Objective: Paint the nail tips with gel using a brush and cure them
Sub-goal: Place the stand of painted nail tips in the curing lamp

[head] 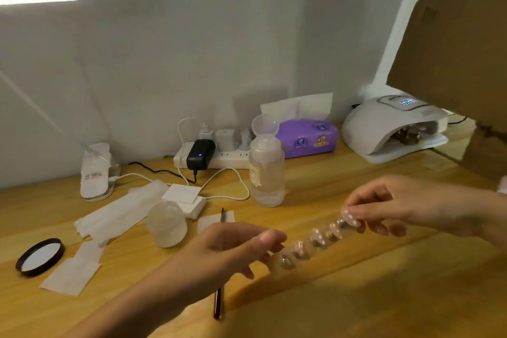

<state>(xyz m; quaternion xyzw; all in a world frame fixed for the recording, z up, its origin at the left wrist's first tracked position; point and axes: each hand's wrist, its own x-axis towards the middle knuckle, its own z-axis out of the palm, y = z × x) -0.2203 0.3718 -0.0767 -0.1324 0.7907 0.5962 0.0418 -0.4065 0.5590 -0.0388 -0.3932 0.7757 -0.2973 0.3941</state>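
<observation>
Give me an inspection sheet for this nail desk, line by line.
Surface: wooden desk.
Job's things: nail tip strip held above the desk, pink tips on it; brush lying on the desk; curing lamp at back right, display lit.
Clutter: clear bottle, lid open; tissue box; wipes; black lid.
Grippers: left hand and right hand each pinch one end of the strip.
Cables: white cable and black cable from power strip.
Surroundings: white wall; cardboard at right.

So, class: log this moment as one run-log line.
left hand: pinches strip end | right hand: pinches other end | nail-tip strip: held above table | curing lamp: display lit
</observation>
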